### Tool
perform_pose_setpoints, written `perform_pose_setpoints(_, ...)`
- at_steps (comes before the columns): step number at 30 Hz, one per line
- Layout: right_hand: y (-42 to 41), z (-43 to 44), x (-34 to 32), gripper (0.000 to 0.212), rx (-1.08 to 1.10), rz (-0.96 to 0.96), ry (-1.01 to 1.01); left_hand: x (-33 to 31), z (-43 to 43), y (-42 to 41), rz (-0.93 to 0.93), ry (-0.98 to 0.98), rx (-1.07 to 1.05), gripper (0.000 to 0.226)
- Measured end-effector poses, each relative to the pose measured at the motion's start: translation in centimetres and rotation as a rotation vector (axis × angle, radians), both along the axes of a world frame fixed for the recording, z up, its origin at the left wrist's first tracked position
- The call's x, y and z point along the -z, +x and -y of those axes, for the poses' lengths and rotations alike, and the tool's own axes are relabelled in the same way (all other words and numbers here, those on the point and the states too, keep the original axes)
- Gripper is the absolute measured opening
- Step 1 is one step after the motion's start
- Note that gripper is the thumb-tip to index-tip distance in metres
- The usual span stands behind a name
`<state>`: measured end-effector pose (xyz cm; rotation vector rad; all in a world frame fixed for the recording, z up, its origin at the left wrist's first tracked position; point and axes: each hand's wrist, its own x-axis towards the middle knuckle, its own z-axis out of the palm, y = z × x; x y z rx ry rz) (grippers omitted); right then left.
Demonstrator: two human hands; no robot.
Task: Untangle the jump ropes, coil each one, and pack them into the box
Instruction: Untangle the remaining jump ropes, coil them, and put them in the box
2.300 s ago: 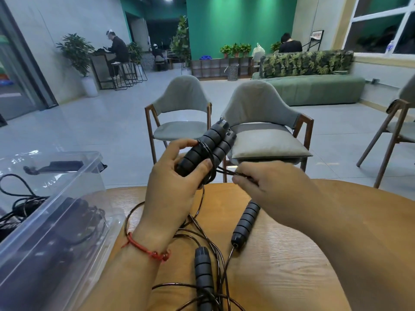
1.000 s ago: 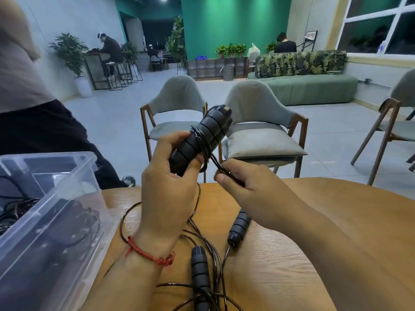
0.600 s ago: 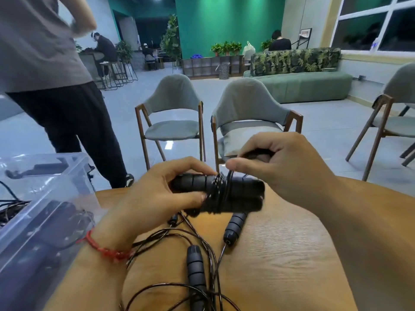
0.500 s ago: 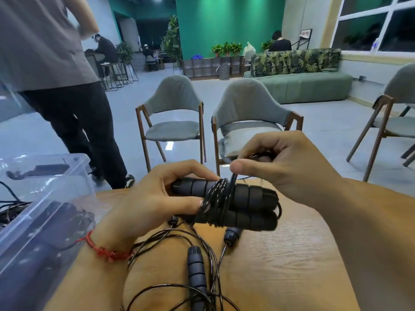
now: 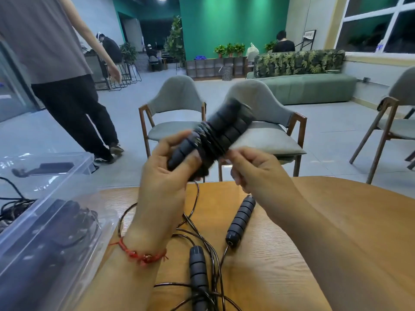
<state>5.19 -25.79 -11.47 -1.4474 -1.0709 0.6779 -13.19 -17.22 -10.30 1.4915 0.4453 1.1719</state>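
Holding a pair of black ribbed foam handles [image 5: 224, 129] side by side at centre frame, raised above the round wooden table [image 5: 258, 277]. The left hand [image 5: 166, 173] has fingers and thumb curled round their lower end. A thin black cord [image 5: 206, 140] is wound round the middle of the 2 handles. On the right hand [image 5: 253, 169], thumb and forefinger are drawn together at the right edge of the winding, apparently pinching the cord. Motion blur there, so contact is not fully resolved.

Judgement: the handles serve as a spool core, tilted up-right so the free hand can pass round them.

A second jump rope lies at lower centre, with its 2 black handles [image 5: 241, 218] [image 5: 197, 274] apart and its cord loops [image 5: 211, 245] loose. 1 strand rises toward the left hand; I cannot tell which rope owns it. Snag risk on transfer.

The clear plastic box [image 5: 74, 248] at lower left has dark ropes inside. 2 grey chairs [image 5: 177, 97] [image 5: 267, 104] stand behind the table. A person in a grey top [image 5: 51, 52] is at upper left, well apart.
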Motion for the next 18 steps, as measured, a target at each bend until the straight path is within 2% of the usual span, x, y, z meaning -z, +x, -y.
perform_pose_setpoints(1,0.0,0.4,0.1,0.030,-0.010,0.065,0.047,0.0,0.0,0.1,0.020,0.038,-0.146,0.032)
perform_pose_setpoints(3,-0.9,0.0,-0.4,0.034,0.025,0.047,0.058,0.2,-0.6,0.0,-0.050,0.186,-0.345,0.033)
perform_pose_setpoints(8,-1.9,1.0,-1.9,0.024,-0.057,0.232,0.018,0.8,-0.5,0.0,-0.223,0.464,-0.472,0.041)
perform_pose_setpoints(11,-1.9,2.0,-3.4,0.027,-0.050,0.341,0.093,1.0,-0.9,-0.1,-0.358,0.591,-0.507,0.046)
perform_pose_setpoints(14,-1.0,2.8,-4.5,0.028,0.024,0.461,0.214,0.8,-1.1,-0.6,-0.480,0.597,-0.358,0.049)
perform_pose_setpoints(18,0.8,3.1,-4.9,0.019,0.073,0.439,0.344,-0.3,-0.7,-1.4,-0.433,0.398,0.074,0.044)
